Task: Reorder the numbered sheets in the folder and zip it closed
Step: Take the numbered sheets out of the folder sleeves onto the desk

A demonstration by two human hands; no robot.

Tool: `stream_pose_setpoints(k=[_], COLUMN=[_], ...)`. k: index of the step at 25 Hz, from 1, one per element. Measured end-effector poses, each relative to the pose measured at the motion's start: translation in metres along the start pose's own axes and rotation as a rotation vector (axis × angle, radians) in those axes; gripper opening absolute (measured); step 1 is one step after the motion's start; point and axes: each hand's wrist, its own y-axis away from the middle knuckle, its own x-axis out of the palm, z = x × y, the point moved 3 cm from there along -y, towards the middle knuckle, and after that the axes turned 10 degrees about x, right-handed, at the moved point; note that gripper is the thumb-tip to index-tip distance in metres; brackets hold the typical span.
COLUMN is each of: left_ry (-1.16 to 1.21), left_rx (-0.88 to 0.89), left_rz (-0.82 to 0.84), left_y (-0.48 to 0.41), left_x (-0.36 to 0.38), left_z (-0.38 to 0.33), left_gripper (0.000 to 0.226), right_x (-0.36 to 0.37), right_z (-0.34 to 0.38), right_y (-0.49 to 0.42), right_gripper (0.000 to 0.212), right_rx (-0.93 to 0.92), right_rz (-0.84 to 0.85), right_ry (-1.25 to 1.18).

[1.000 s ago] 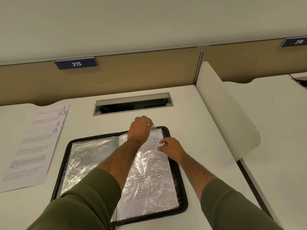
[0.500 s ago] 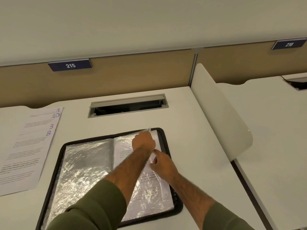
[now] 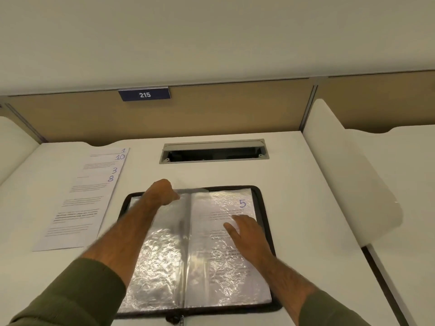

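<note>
While the folder (image 3: 235, 187) lies open and flat on the desk (image 3: 306, 196), both hands are over it and well apart. The left hand (image 3: 164, 192) sits at the folder's top edge, left of the spine, fingers curled on the top of a clear sleeve (image 3: 188, 192) that stands partly raised (it is blurred, so the exact grip is hard to read). The right hand (image 3: 249, 234) lies flat, fingers straight, on the folder's right page, pressing the plastic over sheet 5 (image 3: 242, 203), the one numbered sheet seen inside. Both forearms cross the folder's lower half and hide part of each page. One zip pull (image 3: 175, 319) shows at the folder's near edge, the zip undone.

Left of the folder, apart from it, lie four loose sheets (image 3: 82, 208), fanned so that 1, 10, 3 and 8 show. Beyond the folder is one cable slot (image 3: 214, 151), and further back one plate (image 3: 144, 94) reading 215. Two dividers flank it: the right divider (image 3: 348, 175) near, the left divider (image 3: 11, 142) far off.
</note>
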Motion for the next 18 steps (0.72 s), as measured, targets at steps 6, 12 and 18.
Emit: stream_pose_setpoints(k=[6,12,18], left_ry=[-0.038,-0.105,-0.13], left_rx=[-0.159,-0.206,-0.359], left_rz=[-0.029,-0.153,-0.091], left_y=[0.013,0.024,0.026], left_x=[0.0,0.007,0.015], left_z=[0.099,0.115,0.125], left_gripper=[0.027,0.012,0.037], right_x=[0.017,0.013,0.0], right_z=[0.022,0.027,0.024], right_y=[-0.012,-0.021,-0.041], right_gripper=[0.083,0.064,0.062], right_rx=[-0.02,0.013,0.049], right_rz=[0.067,0.072,0.053], right_ry=[0.304,0.436,0.442])
